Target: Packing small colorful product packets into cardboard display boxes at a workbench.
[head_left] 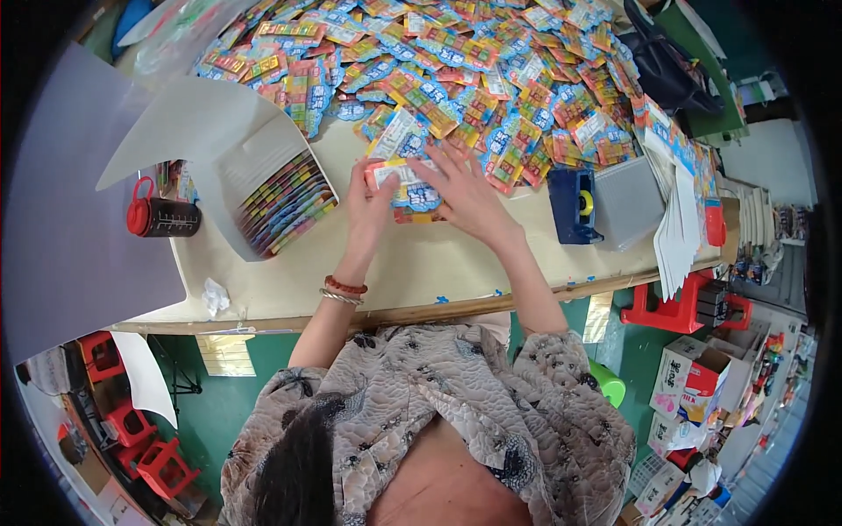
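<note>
Near the middle of the table, my left hand grips the edge of a small colourful packet, its pale back turned up. My right hand lies over the right side of that packet with its fingers stretched out. Under and around the hands are more packets with blue cloud-shaped ends. A large heap of the same packets spreads across the far side. Left of my hands stands an open white carton, holding a row of packets on edge.
A dark bottle with a red lid and crumpled tissue are at the left. To the right are a blue tape dispenser, a translucent box and white card sheets. A red stool stands beyond the table's right edge.
</note>
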The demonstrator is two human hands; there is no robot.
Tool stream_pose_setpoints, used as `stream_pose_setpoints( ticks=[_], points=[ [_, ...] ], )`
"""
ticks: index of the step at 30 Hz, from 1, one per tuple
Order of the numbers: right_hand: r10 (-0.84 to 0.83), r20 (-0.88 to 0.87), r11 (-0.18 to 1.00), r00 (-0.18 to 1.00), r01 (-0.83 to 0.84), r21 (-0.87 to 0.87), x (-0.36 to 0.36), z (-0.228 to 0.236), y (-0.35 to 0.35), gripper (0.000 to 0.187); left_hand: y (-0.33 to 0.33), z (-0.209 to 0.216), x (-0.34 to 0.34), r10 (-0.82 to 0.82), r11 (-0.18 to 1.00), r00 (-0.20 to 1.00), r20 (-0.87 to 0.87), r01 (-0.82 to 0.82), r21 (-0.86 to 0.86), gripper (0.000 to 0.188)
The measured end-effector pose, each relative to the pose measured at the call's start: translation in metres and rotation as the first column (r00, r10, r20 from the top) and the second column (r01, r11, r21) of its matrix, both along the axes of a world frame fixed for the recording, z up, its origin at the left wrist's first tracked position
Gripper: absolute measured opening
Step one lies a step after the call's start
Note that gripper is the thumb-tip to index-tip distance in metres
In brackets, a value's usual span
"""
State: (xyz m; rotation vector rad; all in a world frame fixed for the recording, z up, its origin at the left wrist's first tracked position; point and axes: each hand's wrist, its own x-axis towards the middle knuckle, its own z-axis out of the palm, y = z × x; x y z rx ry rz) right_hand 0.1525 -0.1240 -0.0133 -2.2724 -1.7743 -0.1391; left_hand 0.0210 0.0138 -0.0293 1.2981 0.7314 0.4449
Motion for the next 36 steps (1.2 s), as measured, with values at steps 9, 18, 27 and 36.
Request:
stream_pose_setpoints(
  ticks=[9,18,27,36],
  points=[
    [-0.373,-0.832,0.884,0.41,0.43,-0.185,0.097,0.016,0.032,0.055,0.019,0.001,0.028,0.119,0.792,0.99,-0.072,-0.051,0.608,0.055],
    [-0.37,-0.827,0.879,0.424,0.447,-0.164,0.118,-0.032,0.09,0.088,0.013,-0.033,0.022,0.007,0.244,0.911,-0.413,0.399,0.884,0.063],
    [-0.178,-0.742,0.879,0.646,0.444,0.176,0.118,0.007,0.031,0.061,0.001,-0.008,-0.029,-0.224,0.37,0.91,-0.349,0.411,0.833,0.047],
    [0.018,-0.767,0.993,0.641,-0.1,-0.06,0.01,0.034,-0.016,0.033,-0.039,0.021,-0.089,-0.138,0.309,0.98,-0.144,0.181,0.934,0.027]
  ],
)
